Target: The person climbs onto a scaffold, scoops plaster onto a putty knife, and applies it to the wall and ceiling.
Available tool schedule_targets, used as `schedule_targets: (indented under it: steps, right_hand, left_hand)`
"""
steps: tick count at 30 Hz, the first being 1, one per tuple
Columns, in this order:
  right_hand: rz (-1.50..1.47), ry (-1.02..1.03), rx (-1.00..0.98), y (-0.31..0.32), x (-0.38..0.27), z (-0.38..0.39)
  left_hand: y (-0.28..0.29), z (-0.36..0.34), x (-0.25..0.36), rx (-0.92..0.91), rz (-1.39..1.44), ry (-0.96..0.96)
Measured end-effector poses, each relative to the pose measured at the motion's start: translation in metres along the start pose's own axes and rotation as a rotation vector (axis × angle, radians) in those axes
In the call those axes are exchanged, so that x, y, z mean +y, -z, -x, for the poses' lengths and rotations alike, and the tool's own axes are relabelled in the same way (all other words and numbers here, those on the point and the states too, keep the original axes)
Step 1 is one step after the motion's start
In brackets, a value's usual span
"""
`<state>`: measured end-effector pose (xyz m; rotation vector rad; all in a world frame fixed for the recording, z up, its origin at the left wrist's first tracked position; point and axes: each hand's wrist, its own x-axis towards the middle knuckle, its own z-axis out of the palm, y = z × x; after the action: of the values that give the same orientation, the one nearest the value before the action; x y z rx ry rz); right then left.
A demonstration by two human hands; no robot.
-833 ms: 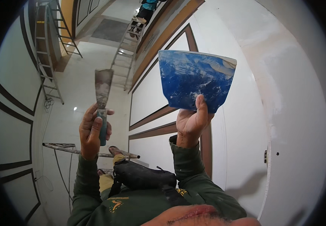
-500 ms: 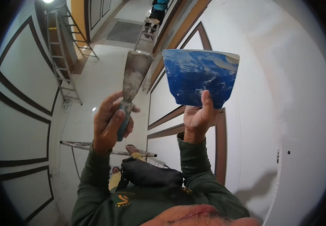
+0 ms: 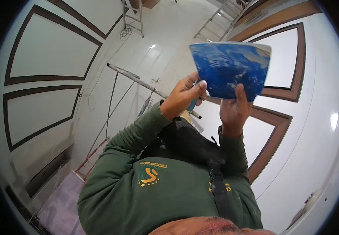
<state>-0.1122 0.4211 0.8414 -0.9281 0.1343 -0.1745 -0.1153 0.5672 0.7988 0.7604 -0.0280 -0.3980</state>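
Held up by my right hand (image 3: pixel 234 111), its thumb pressed on the face, is a blue plastic spreader (image 3: pixel 230 64) smeared with pale compound, including a beige patch at its top right corner. My left hand (image 3: pixel 183 96) is closed on the teal handle of a putty knife (image 3: pixel 195 102) at the spreader's left side; the knife's blade is hidden behind the blue spreader. A black bag (image 3: pixel 189 141) on a strap hangs across my green-sleeved body, below both hands.
A long metal pole on thin supports (image 3: pixel 134 78) runs below me. Ladders (image 3: pixel 133 19) (image 3: pixel 212 27) stand at the top, with a loose cable (image 3: pixel 124 33) on the white floor. Wood-trimmed panelled walls (image 3: pixel 50 47) flank both sides. A red metal frame (image 3: pixel 93 158) is at lower left.
The view has swung, and both hands now appear farther right. The putty knife has moved against the spreader, its blade passing out of sight behind it. The person on the ladder is out of view.
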Motion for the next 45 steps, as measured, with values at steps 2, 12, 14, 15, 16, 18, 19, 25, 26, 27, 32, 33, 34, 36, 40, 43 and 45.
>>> schedule_targets:
  steps: [2,12,14,15,16,18,19,25,26,27,32,33,34,36,40,43,45]
  right_hand:
    - [0.245,-0.041,-0.105,0.004,0.012,0.007]
    - [1.367,0.405,0.199,0.139,-0.049,0.055]
    - [1.410,0.440,0.403,0.166,-0.066,0.079]
    - [1.487,0.475,0.480,0.175,-0.073,0.092]
    - [1.620,0.514,0.556,0.193,-0.078,0.109]
    - [1.750,0.570,0.602,0.223,-0.093,0.143]
    - [1.762,0.570,0.638,0.231,-0.098,0.158]
    - [1.856,0.745,0.872,0.217,-0.160,0.246]
    - [1.781,0.721,1.001,0.201,-0.169,0.256]
    - [1.728,0.771,1.081,0.190,-0.178,0.266]
    - [1.411,1.056,1.419,0.143,-0.221,0.319]
    - [1.421,1.089,1.435,0.136,-0.227,0.328]
    - [1.434,1.121,1.452,0.130,-0.233,0.336]
    - [1.415,1.107,1.450,0.127,-0.251,0.348]
    - [1.289,0.998,1.481,0.123,-0.277,0.364]
    - [1.240,0.975,1.439,0.127,-0.285,0.369]
    - [1.159,0.959,1.364,0.123,-0.292,0.363]
  left_hand:
    - [0.008,0.008,0.005,0.090,0.069,0.086]
    - [0.165,0.090,0.055,0.607,-0.120,-0.151]
    - [0.177,0.107,0.071,0.582,-0.111,-0.223]
    - [0.191,0.112,0.075,0.575,-0.162,-0.241]
    - [0.189,0.113,0.078,0.606,-0.237,-0.250]
    - [0.205,0.119,0.074,0.594,-0.226,-0.233]
    - [0.214,0.119,0.071,0.590,-0.224,-0.198]
    - [0.193,0.114,0.088,0.527,-0.258,-0.131]
    - [0.191,0.114,0.088,0.508,-0.256,-0.127]
    - [0.191,0.114,0.089,0.455,-0.256,-0.131]
    - [0.178,0.113,0.091,0.281,-0.248,-0.122]
    - [0.177,0.112,0.092,0.307,-0.229,-0.135]
    - [0.172,0.112,0.093,0.289,-0.224,-0.129]
    - [0.166,0.113,0.095,0.272,-0.214,-0.140]
    - [0.158,0.110,0.100,0.214,-0.238,-0.120]
    - [0.142,0.104,0.096,0.192,-0.230,-0.110]
    - [0.150,0.115,0.095,0.255,-0.201,-0.130]
